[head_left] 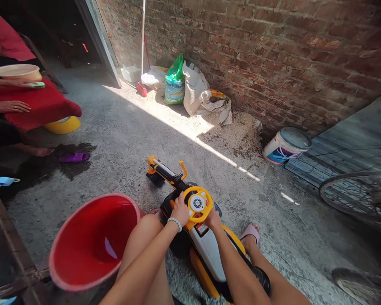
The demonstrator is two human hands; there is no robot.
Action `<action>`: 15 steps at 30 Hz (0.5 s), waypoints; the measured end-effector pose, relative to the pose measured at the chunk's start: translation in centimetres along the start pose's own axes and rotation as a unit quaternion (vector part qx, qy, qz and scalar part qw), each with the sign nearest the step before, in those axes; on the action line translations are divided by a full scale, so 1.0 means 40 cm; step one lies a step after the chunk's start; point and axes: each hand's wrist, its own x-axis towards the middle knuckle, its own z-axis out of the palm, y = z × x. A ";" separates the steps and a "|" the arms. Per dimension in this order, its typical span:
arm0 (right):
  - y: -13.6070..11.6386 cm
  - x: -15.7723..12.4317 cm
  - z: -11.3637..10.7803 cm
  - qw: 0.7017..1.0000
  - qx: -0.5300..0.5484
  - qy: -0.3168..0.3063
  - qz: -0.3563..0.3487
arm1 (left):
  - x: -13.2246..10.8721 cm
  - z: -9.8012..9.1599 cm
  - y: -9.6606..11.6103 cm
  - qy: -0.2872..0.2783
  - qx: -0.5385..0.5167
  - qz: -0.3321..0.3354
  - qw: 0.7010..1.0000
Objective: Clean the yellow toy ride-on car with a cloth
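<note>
A yellow, white and black ride-on toy car lies on the concrete floor between my knees, its front digger arm pointing away from me. My left hand, with a bead bracelet on the wrist, is closed on the left side of the yellow steering wheel. My right hand is closed on the wheel's right side. A red bucket lies tilted on its side by my left knee, with a little water inside.
Another person sits at the far left in red clothing, holding a bowl. A purple slipper lies on a wet patch. Sacks, a paint bucket and a sand pile line the brick wall. A bicycle wheel is on the right.
</note>
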 end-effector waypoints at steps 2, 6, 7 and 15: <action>-0.025 -0.034 0.031 1.000 -0.018 0.010 0.018 | -0.001 -0.001 0.002 0.002 -0.001 -0.003 1.000; -0.026 -0.137 0.120 1.000 -0.008 -0.001 0.002 | 0.000 -0.004 0.002 0.002 -0.007 -0.008 1.000; -0.016 -0.166 0.146 1.000 -0.002 -0.016 -0.011 | -0.001 -0.006 0.003 -0.001 -0.006 -0.010 1.000; 0.078 -0.223 0.191 0.979 0.200 0.029 -0.019 | -0.035 -0.009 0.018 0.028 0.014 -0.008 0.999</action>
